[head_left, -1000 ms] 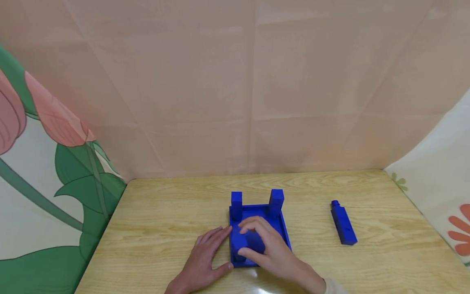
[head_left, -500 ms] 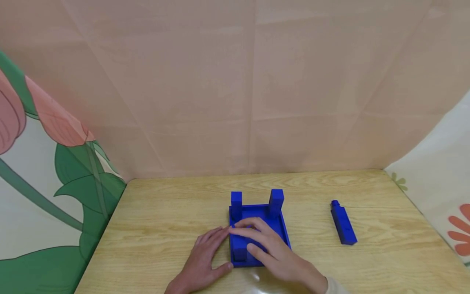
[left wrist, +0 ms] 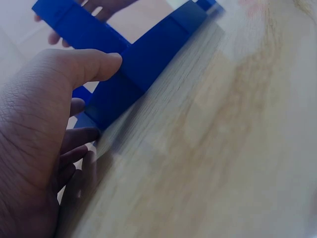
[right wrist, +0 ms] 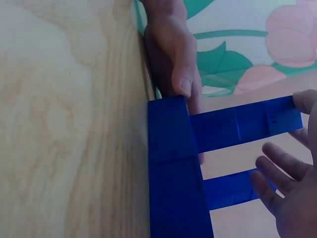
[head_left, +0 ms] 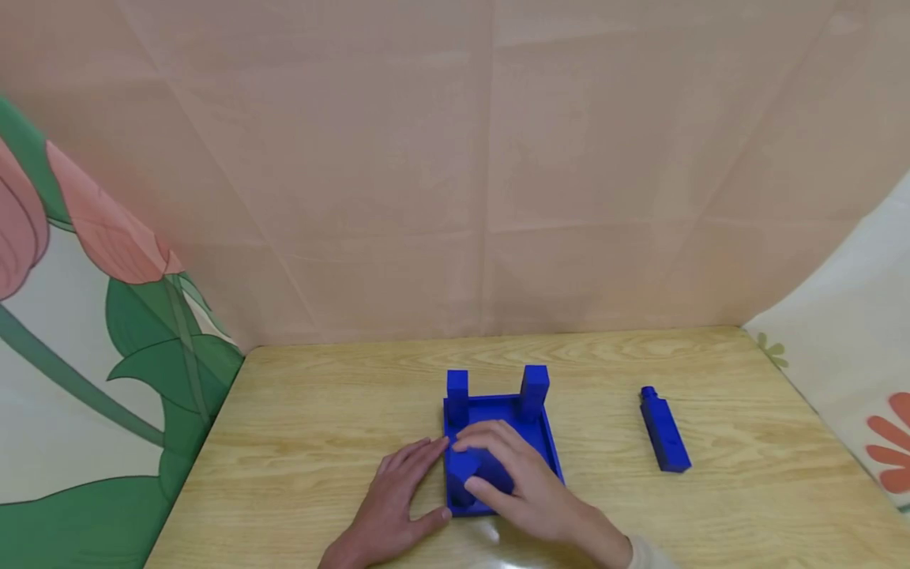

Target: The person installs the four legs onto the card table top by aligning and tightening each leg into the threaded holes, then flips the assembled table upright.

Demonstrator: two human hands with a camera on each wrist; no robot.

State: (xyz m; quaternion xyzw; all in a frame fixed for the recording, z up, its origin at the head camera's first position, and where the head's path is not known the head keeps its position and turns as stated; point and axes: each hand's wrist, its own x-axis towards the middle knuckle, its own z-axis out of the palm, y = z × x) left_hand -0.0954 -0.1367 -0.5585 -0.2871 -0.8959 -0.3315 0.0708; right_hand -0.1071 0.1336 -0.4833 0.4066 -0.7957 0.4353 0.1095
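A blue rimmed panel (head_left: 498,408), like an upturned toy tabletop, lies flat with three square legs standing on it. Two are at its far corners, a left leg (head_left: 458,386) and a right leg (head_left: 535,387). My right hand (head_left: 526,488) pinches the top of the near-left leg (head_left: 460,476); the right wrist view has the thumb against that leg's end (right wrist: 247,123). My left hand (head_left: 389,499) rests along the panel's left edge, fingers fairly straight, thumb touching the near-left corner. In the left wrist view, the thumb presses the panel's side (left wrist: 148,64).
To the right, apart from the panel, a loose blue leg (head_left: 665,435) lies on the wooden table (head_left: 320,395), its round stud pointing away. A plain pinkish cloth (head_left: 426,197) hangs behind the table, and flower-printed cloth (head_left: 142,379) borders the left side.
My right hand's fingers loosen and stretch over the near-left leg half a second ago, then close round its top again. The leg's top looks turned. My left hand stays put.
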